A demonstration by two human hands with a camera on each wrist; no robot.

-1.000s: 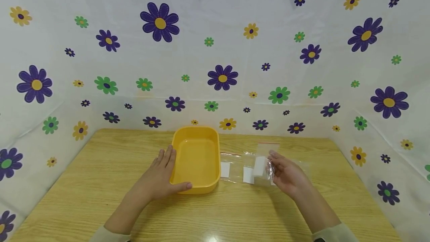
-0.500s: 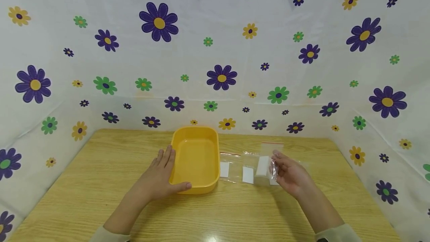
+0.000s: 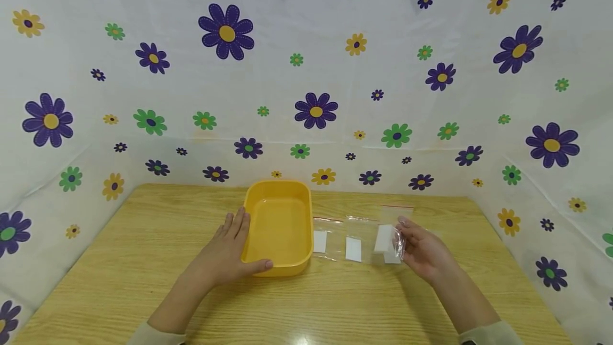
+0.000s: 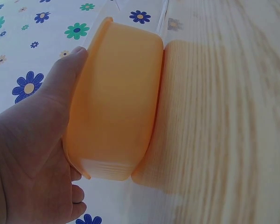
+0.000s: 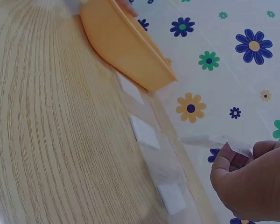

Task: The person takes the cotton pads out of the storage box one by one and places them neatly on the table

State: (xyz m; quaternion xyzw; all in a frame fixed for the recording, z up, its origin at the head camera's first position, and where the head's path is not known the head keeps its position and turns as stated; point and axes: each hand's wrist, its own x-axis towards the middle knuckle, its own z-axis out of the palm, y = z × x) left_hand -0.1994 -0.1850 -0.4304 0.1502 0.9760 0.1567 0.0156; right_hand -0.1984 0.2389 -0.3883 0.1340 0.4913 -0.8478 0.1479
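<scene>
My left hand (image 3: 224, 255) rests on the left rim of a yellow plastic tub (image 3: 306, 228), fingers straight along its side and thumb over the near rim. The left wrist view shows that hand (image 4: 39, 126) against the tub's rim. Above the table, my right hand (image 3: 428, 253) pinches a clear zip bag (image 3: 383, 237) by its right edge; a white rectangular piece is visible in it. In the right wrist view the held bag (image 5: 207, 140) is seen nearly edge-on. Beneath it lies another clear bag with a white piece (image 3: 392, 260), partly covered.
Two more clear zip bags, each with a white piece, lie right of the tub: a nearer one (image 3: 320, 242) beside its wall and another (image 3: 353, 249) further right. A wooden table (image 3: 306, 307) carries everything. White flowered cloth (image 3: 268, 79) surrounds it at back and sides.
My right hand has moved right with the pinched zip bag, uncovering more of the bag lying beside it. The left hand and the tub have stayed in place.
</scene>
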